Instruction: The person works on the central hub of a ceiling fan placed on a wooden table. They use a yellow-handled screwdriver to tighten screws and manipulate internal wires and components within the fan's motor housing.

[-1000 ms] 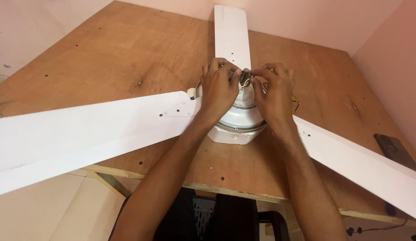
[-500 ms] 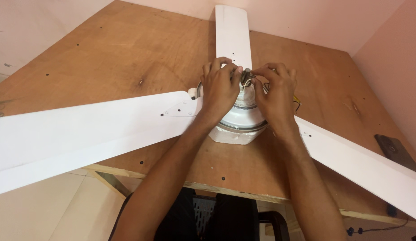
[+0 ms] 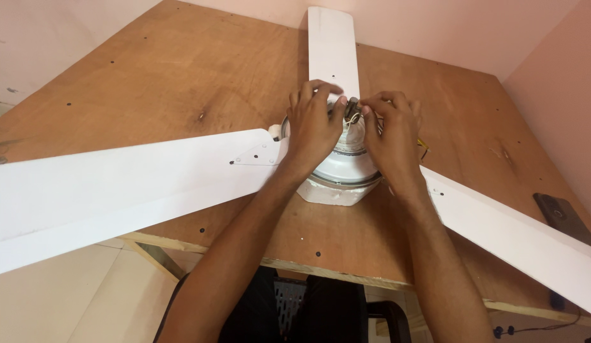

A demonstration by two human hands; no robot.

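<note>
A white ceiling fan lies on a brown plywood table (image 3: 181, 76). Its round motor housing (image 3: 343, 168) sits at the middle, with three white blades: one to the left (image 3: 118, 184), one pointing away (image 3: 332, 44), one to the right (image 3: 517, 235). My left hand (image 3: 314, 124) rests on top of the housing, fingers curled at the small metal shaft end (image 3: 352, 109) in the centre. My right hand (image 3: 391, 130) meets it from the right, fingertips pinching at the same metal part. Thin wires at the hub are mostly hidden by my fingers.
A dark flat device (image 3: 565, 219) lies near the table's right edge. Pink walls (image 3: 549, 70) close in behind and on the right. Below the table's near edge I see a black chair (image 3: 321, 311) and pale floor tiles (image 3: 73, 305).
Both hands stay on the fan's hub with only slight finger shifts; the fan has not moved.
</note>
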